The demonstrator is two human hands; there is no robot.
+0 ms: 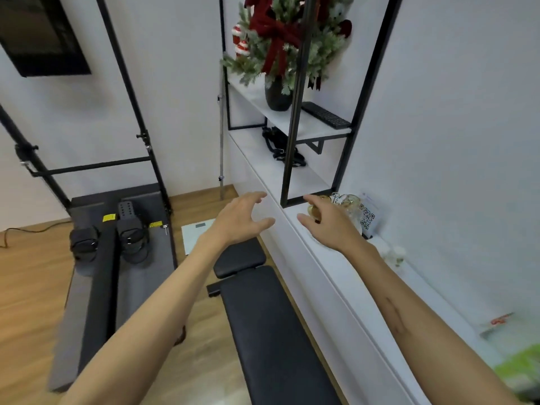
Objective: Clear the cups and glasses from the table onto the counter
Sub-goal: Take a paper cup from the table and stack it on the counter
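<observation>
A cluster of clear glasses stands on the white counter against the right wall, partly hidden behind my right hand. My right hand hovers over the counter just in front of the glasses, fingers spread and empty. My left hand is stretched out to the left of the counter's edge, above the floor, fingers apart and holding nothing. A small pale glass item stands farther along the counter near the wall.
A QR-code card leans behind the glasses. A black metal shelf frame holds a potted festive plant and a keyboard. A black padded bench runs beside the counter. Exercise equipment lies on the wooden floor at left.
</observation>
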